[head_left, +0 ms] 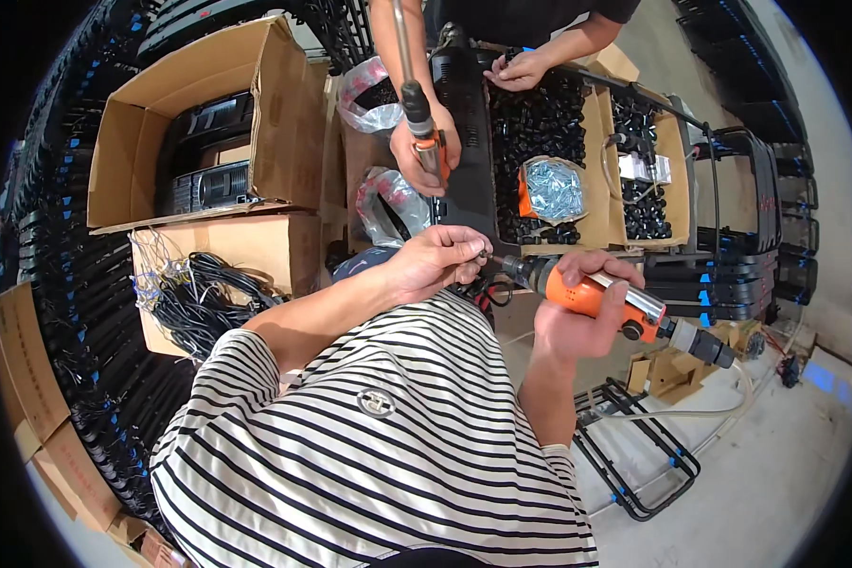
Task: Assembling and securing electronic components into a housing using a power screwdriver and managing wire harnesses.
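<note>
My right hand [582, 308] is wrapped round an orange air screwdriver [577, 294], held nearly level with its bit pointing left. A hose fitting sits at its right end. My left hand [440, 257] is closed in a pinch at the tip of the bit, in front of my chest. What its fingers hold is too small to make out. Beyond them lies a long black plastic housing [464, 142]. Across from me a co-worker's hand [426, 156] grips another orange screwdriver [429, 142], and the person's other hand [519, 71] is over small black parts.
An orange box of silver screws [552, 189] sits among black plastic parts [535, 123] in a carton. An open cardboard box [289, 114] with black units stands left, above a bundle of black cables [208, 298]. A pale air hose [696, 413] trails right, near a black frame [634, 454].
</note>
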{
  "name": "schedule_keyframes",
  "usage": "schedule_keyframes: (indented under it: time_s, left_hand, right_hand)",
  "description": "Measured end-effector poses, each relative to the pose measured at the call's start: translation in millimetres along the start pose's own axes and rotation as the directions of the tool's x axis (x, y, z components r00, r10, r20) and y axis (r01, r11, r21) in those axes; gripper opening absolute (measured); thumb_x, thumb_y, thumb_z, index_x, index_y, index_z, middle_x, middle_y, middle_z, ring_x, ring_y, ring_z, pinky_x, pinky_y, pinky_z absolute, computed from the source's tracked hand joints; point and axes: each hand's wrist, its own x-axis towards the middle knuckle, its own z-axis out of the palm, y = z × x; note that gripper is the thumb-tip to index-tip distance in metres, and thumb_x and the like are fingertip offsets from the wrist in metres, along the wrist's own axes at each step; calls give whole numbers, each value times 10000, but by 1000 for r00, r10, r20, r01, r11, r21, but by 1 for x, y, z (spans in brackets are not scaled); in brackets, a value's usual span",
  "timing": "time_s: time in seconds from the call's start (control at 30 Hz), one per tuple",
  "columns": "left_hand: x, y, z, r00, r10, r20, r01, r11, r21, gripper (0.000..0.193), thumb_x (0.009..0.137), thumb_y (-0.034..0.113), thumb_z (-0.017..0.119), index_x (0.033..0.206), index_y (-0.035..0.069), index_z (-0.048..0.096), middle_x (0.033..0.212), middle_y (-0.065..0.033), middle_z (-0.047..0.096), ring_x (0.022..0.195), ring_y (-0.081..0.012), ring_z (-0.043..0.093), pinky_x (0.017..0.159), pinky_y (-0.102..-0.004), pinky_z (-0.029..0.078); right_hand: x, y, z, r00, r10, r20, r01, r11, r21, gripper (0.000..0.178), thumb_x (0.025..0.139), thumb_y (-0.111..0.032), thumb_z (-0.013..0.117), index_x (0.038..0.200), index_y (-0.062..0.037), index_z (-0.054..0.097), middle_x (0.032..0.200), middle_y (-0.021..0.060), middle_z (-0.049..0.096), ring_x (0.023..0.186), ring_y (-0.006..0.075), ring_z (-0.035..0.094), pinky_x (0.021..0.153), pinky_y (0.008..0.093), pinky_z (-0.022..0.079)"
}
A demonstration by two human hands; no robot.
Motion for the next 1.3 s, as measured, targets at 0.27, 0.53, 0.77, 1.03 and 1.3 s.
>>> schedule_keyframes:
  time_s: [0.27,0.53,0.77,1.03,1.3]
  left_hand:
    - [2,-9,-25,979,-59,-195,56,998,-24,169,947,158,608,963,-2,659,837,-41,644,684,-107,579,627,-225,499]
    - [2,-20,-61,911,-101,-399,85,995,-58,224,962,221,590,944,5,649,848,-63,658,719,-132,627,649,-232,536]
    - [-17,-19,-82,837,-32,-547,-13,997,-78,294,979,295,558,918,17,632,823,-68,668,695,-145,641,629,-252,554]
    - [-28,-18,-117,883,-38,-468,3,997,-76,289,968,323,578,880,50,611,770,-38,636,646,-115,598,552,-227,491]
    - [-27,-7,-115,824,-24,-566,-14,998,-62,280,1010,300,493,869,77,587,744,-2,580,618,-106,514,554,-224,418]
  right_hand:
    - [-20,25,3,1000,-19,-11,18,998,-67,204,938,-240,503,1027,-57,491,851,145,581,713,215,546,727,389,466]
    - [-19,85,-4,999,-33,-12,33,999,-7,223,880,-137,581,1035,-18,473,846,190,608,680,219,576,674,378,518]
    - [-17,137,-8,1000,-5,-4,4,999,-39,158,882,-70,547,1009,6,494,844,185,612,674,204,572,672,352,515]
    - [-15,161,-5,1000,11,12,-9,992,-122,116,880,-44,542,984,2,516,826,172,619,653,199,569,659,344,511]
    - [-19,166,11,970,48,239,4,977,-212,155,865,-24,566,1000,7,495,849,185,623,656,183,570,655,319,510]
